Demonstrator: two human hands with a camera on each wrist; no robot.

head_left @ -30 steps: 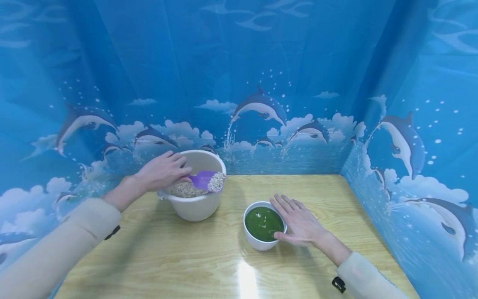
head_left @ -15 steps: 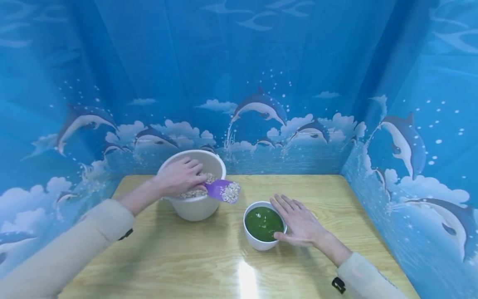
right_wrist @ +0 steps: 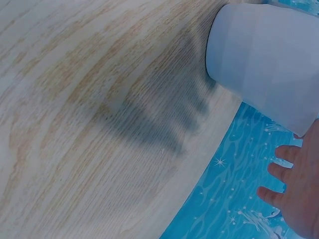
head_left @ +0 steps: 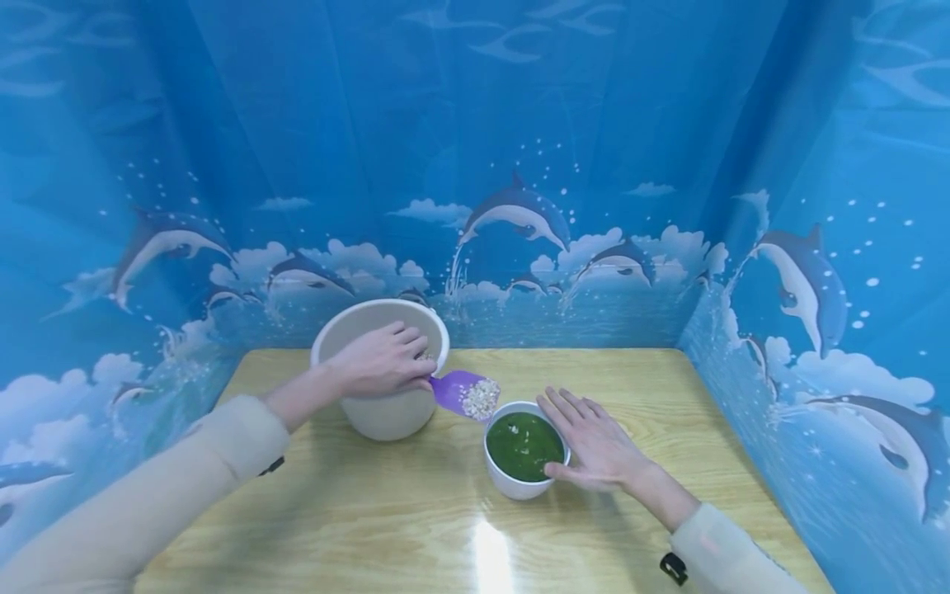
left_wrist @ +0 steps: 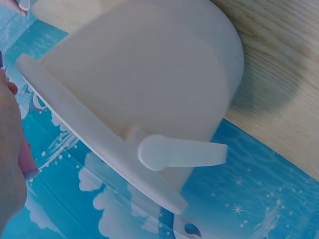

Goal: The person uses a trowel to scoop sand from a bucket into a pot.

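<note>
My left hand (head_left: 382,360) grips a purple scoop (head_left: 449,389) by its handle, which the fingers mostly hide. Pale oat-like flakes (head_left: 481,398) fill the scoop's front end, whose tip overlaps the near-left rim of a white bowl (head_left: 521,488). Thick dark green liquid (head_left: 525,450) lies in that bowl. Against the bowl's right side rests my right hand (head_left: 594,441), fingers straight and spread, thumb at the rim. Behind and under the left hand stands a white bucket (head_left: 389,419) with more flakes inside, largely hidden by the hand.
Both vessels stand on a light wood-grain table (head_left: 356,528). A blue dolphin-print curtain (head_left: 371,148) rises at the back and along both sides. The bucket's handle lug (left_wrist: 164,152) sticks out in the left wrist view.
My left hand has carried the loaded scoop from over the bucket rightward and nearer, to the bowl's rim. The right hand, bowl and bucket stay in place.
</note>
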